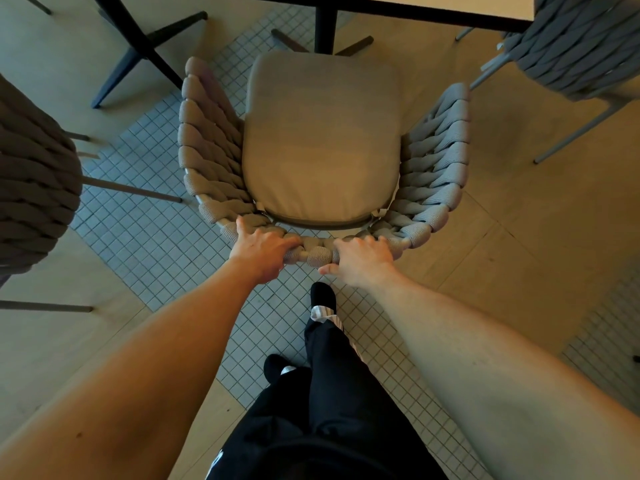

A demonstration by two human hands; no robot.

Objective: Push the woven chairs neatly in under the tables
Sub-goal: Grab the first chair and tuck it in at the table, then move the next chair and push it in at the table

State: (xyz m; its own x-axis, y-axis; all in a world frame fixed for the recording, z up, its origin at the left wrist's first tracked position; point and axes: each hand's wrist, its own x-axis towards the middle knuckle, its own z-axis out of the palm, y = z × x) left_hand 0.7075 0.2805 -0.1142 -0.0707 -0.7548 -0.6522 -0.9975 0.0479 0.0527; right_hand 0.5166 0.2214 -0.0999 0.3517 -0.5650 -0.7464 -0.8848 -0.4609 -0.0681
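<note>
Your left hand (263, 249) and right hand (362, 259) both grip the top rail of the chair (322, 140) back, side by side, fingers curled over the woven rope, right thumb sticking out under the rail. Below your hands: your black trousers and dark shoes on the tile strip (166, 244) of the floor. Ahead of your hands, the chair's tan cushion faces the desk (415, 8); the cushion's far edge is just short of the desk edge, near the black pedestal (325, 29). Seat not yet under the desk. Left of your left hand, a second woven chair (34, 174), well apart. Far right past your right hand, a third chair (581, 46) by the desk corner.
</note>
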